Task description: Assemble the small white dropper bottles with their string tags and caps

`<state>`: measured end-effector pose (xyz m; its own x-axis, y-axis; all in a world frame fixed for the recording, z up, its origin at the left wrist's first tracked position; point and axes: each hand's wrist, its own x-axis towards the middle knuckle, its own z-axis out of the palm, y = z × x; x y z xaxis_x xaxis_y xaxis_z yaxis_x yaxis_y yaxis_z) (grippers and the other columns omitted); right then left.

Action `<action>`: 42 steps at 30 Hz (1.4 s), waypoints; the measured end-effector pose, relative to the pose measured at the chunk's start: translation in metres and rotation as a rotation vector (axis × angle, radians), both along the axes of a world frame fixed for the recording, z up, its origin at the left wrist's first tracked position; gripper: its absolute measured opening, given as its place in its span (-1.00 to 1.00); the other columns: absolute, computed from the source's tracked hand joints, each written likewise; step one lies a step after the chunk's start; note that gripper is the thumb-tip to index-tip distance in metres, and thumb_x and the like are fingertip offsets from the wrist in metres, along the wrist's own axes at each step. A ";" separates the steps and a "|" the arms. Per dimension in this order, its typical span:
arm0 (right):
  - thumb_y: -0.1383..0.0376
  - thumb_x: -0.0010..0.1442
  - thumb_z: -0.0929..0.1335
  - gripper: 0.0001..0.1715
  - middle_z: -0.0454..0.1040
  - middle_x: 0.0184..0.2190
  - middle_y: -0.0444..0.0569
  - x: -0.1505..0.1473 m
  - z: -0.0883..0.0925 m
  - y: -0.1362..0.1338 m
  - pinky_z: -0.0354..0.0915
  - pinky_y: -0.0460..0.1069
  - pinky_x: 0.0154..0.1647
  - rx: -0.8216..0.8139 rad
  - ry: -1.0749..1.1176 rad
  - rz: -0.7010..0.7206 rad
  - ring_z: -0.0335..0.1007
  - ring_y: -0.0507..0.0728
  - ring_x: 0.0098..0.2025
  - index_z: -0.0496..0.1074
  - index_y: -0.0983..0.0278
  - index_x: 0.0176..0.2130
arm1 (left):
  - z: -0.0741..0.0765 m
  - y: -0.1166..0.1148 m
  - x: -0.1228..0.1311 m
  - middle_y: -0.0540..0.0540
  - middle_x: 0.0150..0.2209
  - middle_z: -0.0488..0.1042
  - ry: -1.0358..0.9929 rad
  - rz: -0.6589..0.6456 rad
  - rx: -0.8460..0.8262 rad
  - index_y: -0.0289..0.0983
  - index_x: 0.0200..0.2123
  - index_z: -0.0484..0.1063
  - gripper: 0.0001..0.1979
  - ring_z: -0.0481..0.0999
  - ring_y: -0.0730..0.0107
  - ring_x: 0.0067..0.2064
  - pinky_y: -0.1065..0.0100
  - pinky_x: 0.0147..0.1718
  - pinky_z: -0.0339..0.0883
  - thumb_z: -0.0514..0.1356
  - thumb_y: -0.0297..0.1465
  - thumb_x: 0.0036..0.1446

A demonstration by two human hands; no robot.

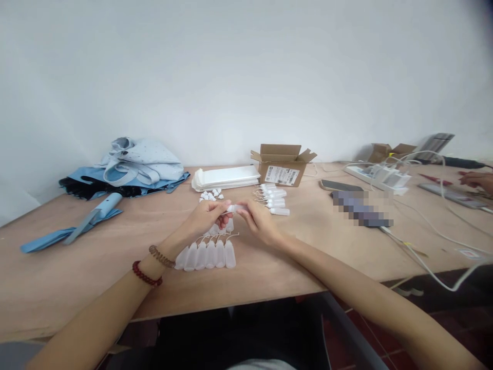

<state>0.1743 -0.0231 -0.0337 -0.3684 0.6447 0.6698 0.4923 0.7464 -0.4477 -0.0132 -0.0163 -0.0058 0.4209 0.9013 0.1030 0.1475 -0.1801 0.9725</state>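
Between my two hands, above the table, lies a small translucent plastic bottle (236, 207) with a white neck end, held on its side. My left hand (211, 214) pinches the white end, fingers curled. My right hand (259, 220) grips the other end between thumb and fingers. Just below my hands a row of similar bottles (210, 255) lies side by side with thin strings at their tops; more are partly hidden behind my left hand. Beyond my right hand sits another group of bottles (275, 195). Small white caps (210, 195) lie in a loose pile behind my left hand.
Toward the wall are a white flat pack (227, 176) and an open cardboard box (281, 172). A blue umbrella (92, 213) and cloth (142, 162) lie left. Phones (341, 186), cables and a power strip (379, 174) occupy the right, near another person's hand (477, 180).
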 end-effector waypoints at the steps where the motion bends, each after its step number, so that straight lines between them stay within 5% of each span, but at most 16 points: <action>1: 0.19 0.33 0.16 -0.71 0.48 -0.23 0.06 0.000 0.000 0.000 0.23 -0.02 -0.22 0.005 -0.011 -0.007 0.39 0.14 -0.22 0.33 0.28 -0.12 | 0.000 0.000 0.000 -0.04 -0.55 0.38 0.003 -0.014 0.025 -0.36 -0.50 0.42 -0.58 0.35 0.48 -0.53 0.39 -0.51 0.28 0.12 -0.09 0.13; 8: 0.15 0.31 0.14 -0.65 0.37 -0.50 -0.07 -0.001 0.008 0.002 0.15 -0.06 -0.37 -0.151 0.098 -0.025 0.27 0.05 -0.44 0.28 0.27 -0.41 | 0.006 -0.011 0.005 -0.05 -0.51 0.43 0.203 0.064 0.275 -0.33 -0.49 0.42 -0.64 0.40 0.41 -0.43 0.40 -0.40 0.27 0.09 -0.17 0.16; 14: -0.05 0.22 0.19 -0.50 0.06 -0.69 -0.25 -0.003 0.006 0.009 -0.03 -0.11 -0.65 -0.638 0.343 0.109 -0.05 -0.06 -0.67 0.09 0.23 -0.56 | 0.005 -0.014 0.009 -0.04 -0.47 0.46 0.302 0.139 0.446 -0.30 -0.41 0.44 -0.74 0.41 0.38 -0.40 0.39 -0.39 0.27 0.08 -0.26 0.16; 18: -0.09 0.12 0.27 -0.49 -0.01 -0.70 -0.30 -0.003 0.009 0.007 -0.13 -0.12 -0.74 -0.865 0.485 0.201 -0.13 -0.08 -0.72 0.09 0.22 -0.54 | 0.004 -0.010 0.009 -0.10 -0.34 0.52 0.215 0.083 0.382 -0.31 -0.33 0.46 -0.76 0.48 0.31 -0.29 0.34 -0.28 0.33 0.13 -0.25 0.13; 24: -0.06 0.20 0.22 -0.49 0.09 -0.67 -0.25 0.001 0.016 0.007 0.02 -0.11 -0.61 -0.620 0.401 0.173 0.01 -0.06 -0.65 0.12 0.25 -0.55 | 0.005 -0.004 0.004 -0.07 -0.44 0.52 0.023 -0.009 0.039 -0.33 -0.07 0.32 -0.60 0.52 0.35 -0.40 0.25 -0.27 0.37 0.19 -0.19 0.10; 28: 0.01 0.25 0.19 -0.49 0.14 -0.64 -0.21 0.005 0.019 0.008 0.00 -0.09 -0.52 -0.386 0.231 0.057 0.06 -0.04 -0.57 0.17 0.28 -0.56 | 0.010 -0.005 -0.001 -0.03 -0.50 0.52 0.019 0.036 0.110 -0.30 -0.05 0.27 -0.56 0.48 0.39 -0.43 0.31 -0.31 0.34 0.25 -0.25 0.04; 34: 0.00 0.25 0.18 -0.47 0.10 -0.65 -0.21 0.014 0.028 0.011 -0.04 -0.09 -0.52 -0.378 0.156 0.015 0.01 -0.05 -0.58 0.16 0.28 -0.58 | 0.018 -0.008 -0.001 -0.02 -0.50 0.52 0.049 0.092 0.210 -0.26 -0.07 0.26 -0.61 0.46 0.42 -0.45 0.36 -0.35 0.32 0.23 -0.26 0.06; 42: 0.15 0.13 0.30 -0.68 0.44 -0.48 -0.05 0.085 0.045 0.051 0.18 -0.08 -0.42 -0.376 0.010 -0.262 0.29 0.05 -0.44 0.46 0.36 -0.32 | 0.008 0.019 -0.027 -0.04 -0.52 0.46 0.209 0.418 0.300 -0.31 -0.29 0.42 -0.68 0.43 0.43 -0.52 0.43 -0.54 0.27 0.17 -0.16 0.06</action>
<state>0.2593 0.0280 0.0108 -0.1548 0.9144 0.3739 0.6373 0.3817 -0.6695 -0.0407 0.0024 0.0024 0.0730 0.9399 0.3337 0.4499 -0.3296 0.8300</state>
